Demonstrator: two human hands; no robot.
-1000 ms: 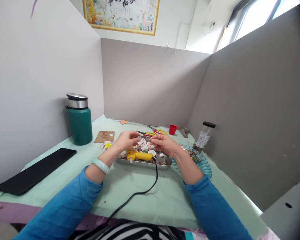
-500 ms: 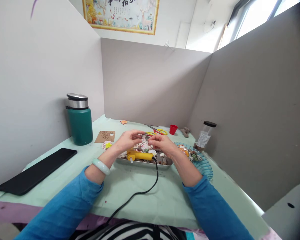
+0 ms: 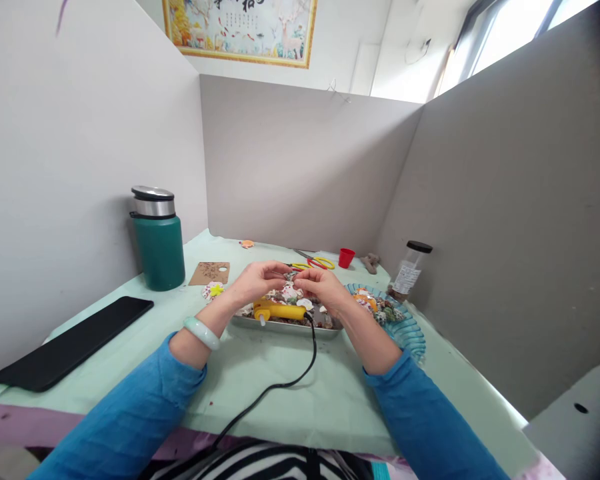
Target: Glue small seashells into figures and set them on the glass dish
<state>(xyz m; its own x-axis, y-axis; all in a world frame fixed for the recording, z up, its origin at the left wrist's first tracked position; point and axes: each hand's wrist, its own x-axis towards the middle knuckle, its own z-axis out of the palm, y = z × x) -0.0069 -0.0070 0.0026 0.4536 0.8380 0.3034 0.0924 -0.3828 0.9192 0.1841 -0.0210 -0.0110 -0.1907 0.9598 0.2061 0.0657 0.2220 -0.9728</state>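
Observation:
Both hands meet above a metal tray [image 3: 285, 327] filled with shells and small stones. My left hand [image 3: 253, 280] has its fingers curled in a pinch, and my right hand [image 3: 323, 287] pinches toward it; a small item between the fingertips is too small to name. A yellow glue gun [image 3: 279, 311] lies across the tray's near side, and its black cord [image 3: 275, 390] runs toward me. A pale bangle sits on my left wrist.
A green flask [image 3: 157, 240] stands at the left, a black flat slab [image 3: 70, 342] in front of it. A blue ribbed plate [image 3: 410, 333] with shells lies to the right, beside a clear jar [image 3: 410, 270]. Yellow scissors [image 3: 316, 263], a red cup [image 3: 347, 258] and a brown card [image 3: 210, 273] lie behind.
My right hand has shifted slightly left, so the fingertips of both hands are now closer together over the tray. The plate's shells show more.

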